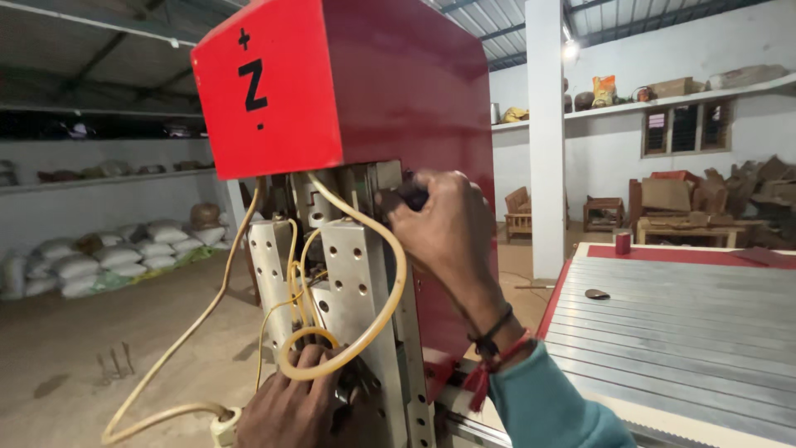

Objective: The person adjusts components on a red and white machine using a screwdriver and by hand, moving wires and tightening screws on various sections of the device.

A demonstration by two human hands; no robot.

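Note:
A tall machine head with a red housing (332, 83) stands in front of me, its metal carriage (348, 282) drilled with holes below. My right hand (439, 228) reaches up beside the carriage and closes its fingers on a small dark knob-like part (412, 196) just under the red housing. My left hand (290, 406) is low down, pressed against the bottom of the carriage where the spindle area is; what it grips is hidden. Yellow hoses (365, 332) loop across the carriage between both hands.
A ribbed grey machine bed (680, 323) with a red border stretches to the right, a small dark disc (597, 294) on it. White sacks (108, 257) are piled at the left wall. Wooden furniture (688, 207) stands at the back right, beside a white pillar (547, 141).

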